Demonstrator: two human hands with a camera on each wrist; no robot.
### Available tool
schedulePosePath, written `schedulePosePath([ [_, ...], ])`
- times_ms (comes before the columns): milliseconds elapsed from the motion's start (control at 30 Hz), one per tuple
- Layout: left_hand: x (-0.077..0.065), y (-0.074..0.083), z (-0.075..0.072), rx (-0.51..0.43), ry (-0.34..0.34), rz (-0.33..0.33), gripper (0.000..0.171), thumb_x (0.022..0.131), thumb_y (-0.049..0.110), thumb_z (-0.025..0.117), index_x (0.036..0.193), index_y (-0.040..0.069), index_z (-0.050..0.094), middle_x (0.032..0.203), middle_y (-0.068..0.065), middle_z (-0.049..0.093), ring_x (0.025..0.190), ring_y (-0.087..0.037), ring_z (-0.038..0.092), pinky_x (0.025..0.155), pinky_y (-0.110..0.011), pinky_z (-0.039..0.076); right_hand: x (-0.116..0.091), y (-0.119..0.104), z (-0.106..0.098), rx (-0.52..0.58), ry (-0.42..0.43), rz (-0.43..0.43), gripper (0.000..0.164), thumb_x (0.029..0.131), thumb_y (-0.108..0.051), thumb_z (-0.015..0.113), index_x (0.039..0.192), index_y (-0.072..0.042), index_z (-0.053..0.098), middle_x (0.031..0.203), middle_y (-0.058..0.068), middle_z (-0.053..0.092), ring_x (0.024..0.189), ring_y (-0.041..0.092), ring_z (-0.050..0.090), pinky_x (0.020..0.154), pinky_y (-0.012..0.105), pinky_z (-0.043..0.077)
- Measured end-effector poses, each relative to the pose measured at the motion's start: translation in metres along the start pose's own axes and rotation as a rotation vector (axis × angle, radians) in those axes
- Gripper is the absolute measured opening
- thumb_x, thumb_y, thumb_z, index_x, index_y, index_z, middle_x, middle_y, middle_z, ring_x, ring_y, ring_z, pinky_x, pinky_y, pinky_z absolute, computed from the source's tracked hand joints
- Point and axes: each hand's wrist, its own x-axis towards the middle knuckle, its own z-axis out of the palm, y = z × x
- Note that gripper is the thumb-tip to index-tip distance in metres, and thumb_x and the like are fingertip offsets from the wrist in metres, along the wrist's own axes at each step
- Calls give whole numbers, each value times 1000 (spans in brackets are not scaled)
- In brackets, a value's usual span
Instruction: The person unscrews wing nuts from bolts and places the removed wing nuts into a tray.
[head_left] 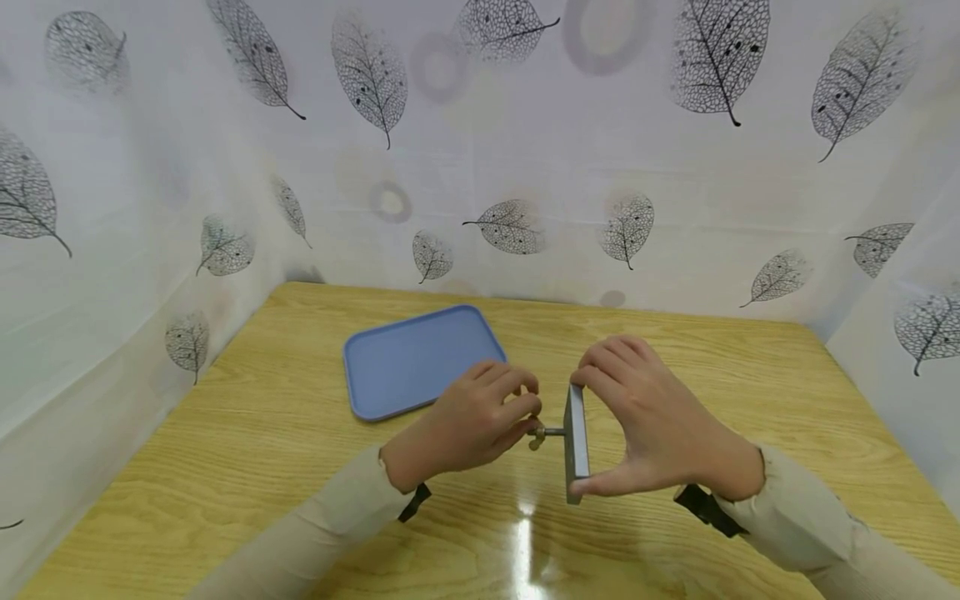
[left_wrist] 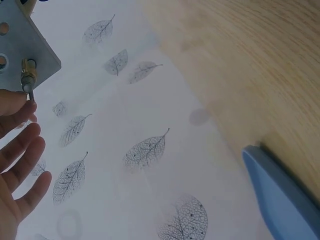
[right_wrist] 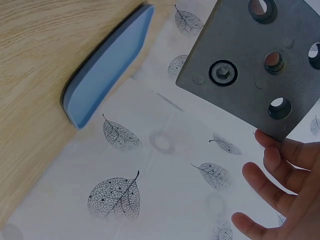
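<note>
My right hand point(head_left: 652, 417) holds a thick grey metal plate point(head_left: 576, 442) on edge, thumb at the bottom and fingertips on the top edge. The right wrist view shows the plate's point(right_wrist: 245, 75) dark face with several round holes and a hex-socket bolt head point(right_wrist: 223, 73) seated in one of them. Out of the plate's left side sticks the bolt's shank point(head_left: 555, 432), carrying a small brass-coloured wing nut point(head_left: 537, 435). Thumb and index finger of my left hand point(head_left: 480, 417) pinch the wing nut point(left_wrist: 29, 75) near the bolt's end; the other fingers point(left_wrist: 25, 160) are loosely bent.
A blue rectangular tray point(head_left: 420, 358) lies on the wood-grain table point(head_left: 247, 467), behind and left of the hands. White curtains point(head_left: 480, 167) printed with dark leaves hang along the back and both sides of the table.
</note>
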Motion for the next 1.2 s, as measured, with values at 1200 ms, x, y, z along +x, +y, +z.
schedulePosePath([
  [1200, 0, -2, 0, 3, 8, 24, 11, 82, 22, 72, 87, 17, 64, 98, 1, 61, 83, -12, 58, 78, -26, 49, 0, -1, 0, -3, 0, -6, 82, 58, -82, 61, 100, -11, 59, 98, 3, 55, 96, 20, 48, 95, 42, 35],
])
